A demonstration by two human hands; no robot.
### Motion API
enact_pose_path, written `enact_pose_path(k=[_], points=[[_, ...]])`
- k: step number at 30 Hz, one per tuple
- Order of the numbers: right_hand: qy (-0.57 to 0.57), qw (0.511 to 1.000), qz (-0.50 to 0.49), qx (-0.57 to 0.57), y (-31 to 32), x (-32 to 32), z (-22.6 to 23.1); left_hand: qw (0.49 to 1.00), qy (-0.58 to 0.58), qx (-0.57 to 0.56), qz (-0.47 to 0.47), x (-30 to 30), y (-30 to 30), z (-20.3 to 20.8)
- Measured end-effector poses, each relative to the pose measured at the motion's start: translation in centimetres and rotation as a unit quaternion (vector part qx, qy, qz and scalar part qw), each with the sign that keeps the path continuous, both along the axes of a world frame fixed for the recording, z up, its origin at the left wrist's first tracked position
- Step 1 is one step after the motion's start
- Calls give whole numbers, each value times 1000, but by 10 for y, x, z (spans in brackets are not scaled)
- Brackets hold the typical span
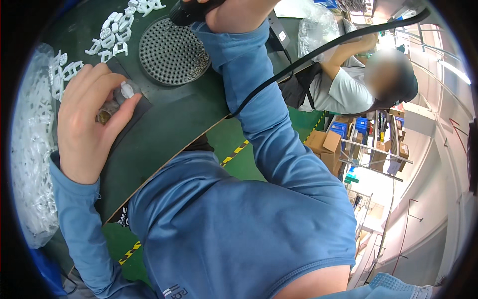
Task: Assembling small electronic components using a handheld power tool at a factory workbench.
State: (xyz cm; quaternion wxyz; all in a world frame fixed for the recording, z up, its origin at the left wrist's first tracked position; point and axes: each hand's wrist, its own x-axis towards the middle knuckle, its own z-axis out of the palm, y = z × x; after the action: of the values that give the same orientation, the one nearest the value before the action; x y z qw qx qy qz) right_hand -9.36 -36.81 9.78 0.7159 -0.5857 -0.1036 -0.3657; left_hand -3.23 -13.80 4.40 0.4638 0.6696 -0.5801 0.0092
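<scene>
My left hand (87, 112) curls over a dark flat pad (137, 109) on the green tabletop. Its thumb and forefinger pinch a small white and clear plastic part (127, 90). Under the palm, a brownish round piece (104, 115) shows partly; the fingers hide the rest. At the top, my right hand (239, 15) wraps round a black cylindrical tool (191, 11), whose far end is cut off by the frame. The tool's near end hangs at the upper edge of a round metal plate full of holes (167, 52). Small screws (199, 62) lie along the plate's right side.
Several white plastic clips (117, 32) lie scattered beyond my left hand. A clear bag of white parts (35, 149) lines the left edge. A black cable (318, 52) crosses over my right sleeve. To the right sits another person (343, 84), with cardboard boxes (326, 149) and shelving behind.
</scene>
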Motion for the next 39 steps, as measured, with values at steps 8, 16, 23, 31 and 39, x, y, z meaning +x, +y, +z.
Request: enact_pose_path(k=[8, 16, 23, 31, 39], points=[[-7, 999, -19, -32, 7, 3, 0, 1000, -6, 9, -12, 2, 2, -3], [-21, 995, 81, 48, 11, -8, 25, 1000, 11, 1, 8, 0, 2, -4], [-177, 884, 432, -23, 33, 13, 24, 1000, 5, 12, 1, 2, 3, -2], [-103, 887, 443, -79, 43, 8, 26, 1000, -9, -29, 7, 0, 4, -9], [-192, 890, 407, 66, 72, 12, -5, 999, -20, -37, 6, 1, 4, -14]])
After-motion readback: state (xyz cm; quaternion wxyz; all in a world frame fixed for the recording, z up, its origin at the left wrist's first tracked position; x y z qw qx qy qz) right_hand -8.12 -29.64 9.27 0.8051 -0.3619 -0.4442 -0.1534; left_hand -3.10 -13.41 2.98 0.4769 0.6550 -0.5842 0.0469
